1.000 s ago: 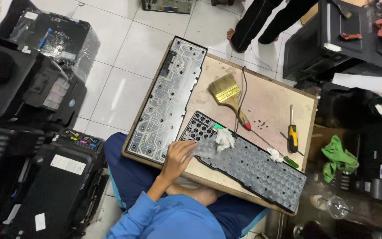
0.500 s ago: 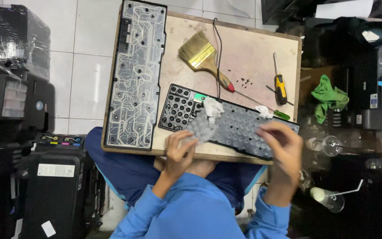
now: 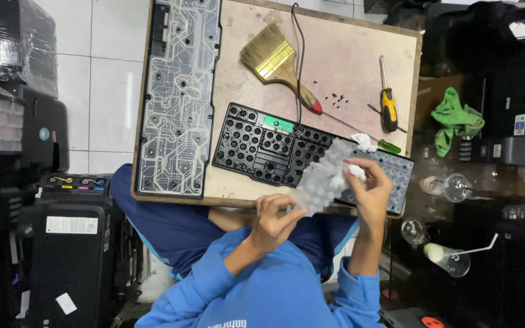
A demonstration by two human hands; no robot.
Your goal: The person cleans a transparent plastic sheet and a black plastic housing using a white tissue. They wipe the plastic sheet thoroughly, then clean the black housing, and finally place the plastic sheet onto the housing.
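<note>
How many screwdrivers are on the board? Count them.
2. A yellow-handled screwdriver lies near the board's right edge; a green-handled screwdriver lies just below it, beside the keyboard. Others may be hidden.

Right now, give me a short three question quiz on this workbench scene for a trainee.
1. True or false: both hands grip the clear rubber dome sheet.
2. What lies nearest the screwdriver? A) paintbrush B) green cloth C) membrane panel
3. Fill in: the open keyboard frame rests on a wooden ____.

Key: 1 true, left hand at the sheet's lower end, right hand at its upper end. 2 B. 3 board.
</note>
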